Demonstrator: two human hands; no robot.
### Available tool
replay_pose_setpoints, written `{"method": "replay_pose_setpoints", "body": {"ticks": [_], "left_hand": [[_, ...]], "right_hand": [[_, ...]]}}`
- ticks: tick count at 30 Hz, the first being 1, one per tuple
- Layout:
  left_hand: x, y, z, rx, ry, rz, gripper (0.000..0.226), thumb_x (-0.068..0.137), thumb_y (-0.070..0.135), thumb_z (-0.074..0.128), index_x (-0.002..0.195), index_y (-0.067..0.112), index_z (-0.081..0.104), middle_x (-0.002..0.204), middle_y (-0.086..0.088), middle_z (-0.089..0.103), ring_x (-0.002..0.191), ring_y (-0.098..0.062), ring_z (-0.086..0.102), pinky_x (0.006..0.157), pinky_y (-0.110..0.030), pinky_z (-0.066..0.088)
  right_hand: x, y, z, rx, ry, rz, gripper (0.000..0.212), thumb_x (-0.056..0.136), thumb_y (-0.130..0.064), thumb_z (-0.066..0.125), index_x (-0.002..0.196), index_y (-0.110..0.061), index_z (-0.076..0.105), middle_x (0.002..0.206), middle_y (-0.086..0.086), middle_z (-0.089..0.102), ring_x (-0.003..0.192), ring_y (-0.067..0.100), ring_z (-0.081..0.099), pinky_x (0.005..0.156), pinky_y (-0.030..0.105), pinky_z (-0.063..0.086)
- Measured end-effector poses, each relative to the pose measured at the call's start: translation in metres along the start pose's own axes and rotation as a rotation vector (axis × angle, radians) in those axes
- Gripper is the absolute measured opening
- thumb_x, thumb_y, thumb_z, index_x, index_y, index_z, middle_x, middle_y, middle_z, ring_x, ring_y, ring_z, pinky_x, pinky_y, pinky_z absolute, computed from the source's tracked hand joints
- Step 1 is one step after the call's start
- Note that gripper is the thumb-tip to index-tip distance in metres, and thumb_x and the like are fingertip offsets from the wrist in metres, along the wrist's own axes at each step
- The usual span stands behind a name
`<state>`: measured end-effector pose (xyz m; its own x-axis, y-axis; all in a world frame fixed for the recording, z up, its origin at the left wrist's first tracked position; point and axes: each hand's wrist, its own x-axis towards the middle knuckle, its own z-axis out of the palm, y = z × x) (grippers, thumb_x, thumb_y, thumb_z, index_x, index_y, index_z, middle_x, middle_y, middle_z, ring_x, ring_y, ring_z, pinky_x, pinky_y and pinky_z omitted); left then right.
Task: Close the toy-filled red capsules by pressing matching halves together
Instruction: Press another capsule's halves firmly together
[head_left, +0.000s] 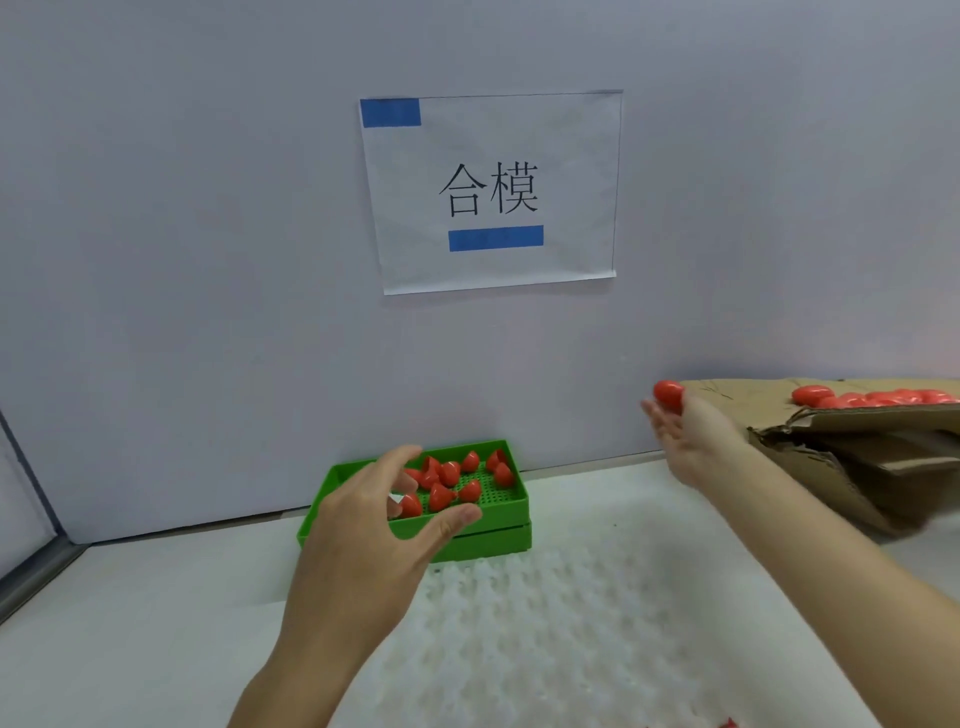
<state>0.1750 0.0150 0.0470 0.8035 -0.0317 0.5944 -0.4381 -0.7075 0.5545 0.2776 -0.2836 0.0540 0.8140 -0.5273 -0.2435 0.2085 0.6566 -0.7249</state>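
Left hand (374, 525) spread, fingers loosely curved, hovering over green tray (511, 512) at twelve o'clock, red halves (452, 483) inside. Right hand (685, 436) out at two o'clock, palm up, fingertips holding closed capsule (668, 396) beside cardboard box (852, 457) of capsules (878, 397).

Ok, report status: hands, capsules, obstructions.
Left hand open over green tray of red halves. Right hand holds closed capsule by cardboard box. Nothing obstructing.

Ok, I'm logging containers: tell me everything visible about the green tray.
The green tray is bright plastic, rectangular, with low walls and a perforated grid floor. It sits atop a second matching tray on the white table against the wall. Loose red capsule halves lie inside. The left hand hovers over its near left corner.
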Motion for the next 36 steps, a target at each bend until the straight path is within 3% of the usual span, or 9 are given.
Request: {"method": "replay_pose_setpoints", "body": {"ticks": [3, 5, 7, 12, 15, 19, 23, 28, 36], "left_hand": [[0.0, 0.001, -0.001, 0.001, 0.012, 0.001, 0.077, 0.06, 0.08, 0.057, 0.124, 0.037, 0.059, 0.095, 0.021, 0.061, 0.086, 0.0, 0.061, 0.075, -0.035, 0.056], [0.001, 0.0, -0.002, 0.008, 0.019, 0.002, 0.071, 0.062, 0.078, 0.057, 0.12, 0.037, 0.06, 0.094, 0.021, 0.062, 0.085, -0.001, 0.061, 0.073, -0.034, 0.056], [0.002, -0.002, -0.002, 0.017, 0.02, -0.006, 0.07, 0.064, 0.076, 0.057, 0.12, 0.034, 0.062, 0.095, 0.022, 0.062, 0.084, 0.0, 0.061, 0.072, -0.032, 0.055], [0.003, -0.004, -0.004, 0.008, 0.009, -0.02, 0.052, 0.067, 0.074, 0.056, 0.107, 0.041, 0.06, 0.091, 0.018, 0.063, 0.083, -0.001, 0.061, 0.07, -0.03, 0.053], [0.003, -0.007, -0.004, 0.009, -0.037, -0.024, 0.028, 0.072, 0.064, 0.061, 0.091, 0.044, 0.062, 0.086, 0.017, 0.066, 0.081, 0.002, 0.062, 0.065, -0.018, 0.045], [0.003, -0.018, -0.004, 0.024, -0.146, -0.045, 0.005, 0.084, 0.041, 0.071, 0.087, 0.04, 0.067, 0.082, 0.015, 0.069, 0.083, 0.0, 0.064, 0.067, -0.015, 0.045], [0.0, -0.039, 0.003, 0.078, -0.346, -0.103, 0.007, 0.089, 0.041, 0.067, 0.096, 0.04, 0.067, 0.098, 0.024, 0.066, 0.096, 0.007, 0.059, 0.078, -0.012, 0.043], [-0.011, -0.072, 0.022, 0.09, -0.367, -0.178, 0.016, 0.093, 0.037, 0.065, 0.109, 0.037, 0.062, 0.11, 0.025, 0.06, 0.107, 0.002, 0.054, 0.091, -0.018, 0.042], [-0.026, -0.089, 0.041, -0.037, -0.244, -0.248, 0.006, 0.092, 0.028, 0.068, 0.094, 0.034, 0.069, 0.098, 0.021, 0.068, 0.097, 0.003, 0.057, 0.077, -0.014, 0.041]], "right_hand": [[0.034, -0.021, -0.006, 0.156, 0.073, -0.044, 0.018, 0.103, -0.001, 0.046, 0.118, 0.005, 0.053, 0.14, 0.018, 0.054, 0.094, 0.024, 0.068, 0.084, 0.025, 0.056], [0.045, -0.035, -0.005, 0.19, 0.04, -0.058, 0.039, 0.108, -0.008, 0.035, 0.146, 0.002, 0.034, 0.155, 0.019, 0.037, 0.128, 0.028, 0.056, 0.095, 0.03, 0.054], [0.047, -0.043, -0.003, 0.157, 0.046, -0.051, 0.047, 0.108, -0.008, 0.028, 0.153, 0.002, 0.021, 0.158, 0.021, 0.029, 0.137, 0.036, 0.046, 0.099, 0.038, 0.053], [0.005, -0.02, 0.002, -0.203, -0.141, 0.087, 0.036, 0.103, -0.004, 0.025, 0.123, 0.011, 0.05, 0.127, 0.023, 0.06, 0.111, 0.035, 0.065, 0.067, 0.026, 0.052], [-0.018, 0.004, -0.016, -0.449, -0.321, 0.029, 0.026, 0.1, -0.001, 0.04, 0.111, 0.007, 0.062, 0.089, 0.015, 0.074, 0.076, 0.025, 0.072, 0.064, 0.027, 0.052], [-0.03, 0.03, -0.048, -0.81, -0.577, -0.093, 0.027, 0.097, 0.003, 0.047, 0.101, -0.004, 0.073, 0.083, 0.012, 0.076, 0.069, 0.02, 0.072, 0.063, 0.025, 0.054], [-0.027, 0.053, -0.083, -0.945, -0.494, -0.309, 0.036, 0.094, 0.005, 0.048, 0.089, -0.013, 0.078, 0.073, 0.006, 0.074, 0.065, 0.015, 0.068, 0.06, 0.024, 0.051], [-0.021, 0.065, -0.106, -0.687, -0.342, -0.382, 0.039, 0.089, 0.016, 0.048, 0.075, -0.006, 0.077, 0.065, 0.013, 0.069, 0.058, 0.02, 0.062, 0.055, 0.025, 0.052], [-0.013, 0.071, -0.108, -0.883, -0.344, -0.44, 0.037, 0.086, 0.01, 0.048, 0.065, -0.012, 0.069, 0.052, 0.004, 0.058, 0.049, 0.013, 0.05, 0.052, 0.029, 0.042]]}}
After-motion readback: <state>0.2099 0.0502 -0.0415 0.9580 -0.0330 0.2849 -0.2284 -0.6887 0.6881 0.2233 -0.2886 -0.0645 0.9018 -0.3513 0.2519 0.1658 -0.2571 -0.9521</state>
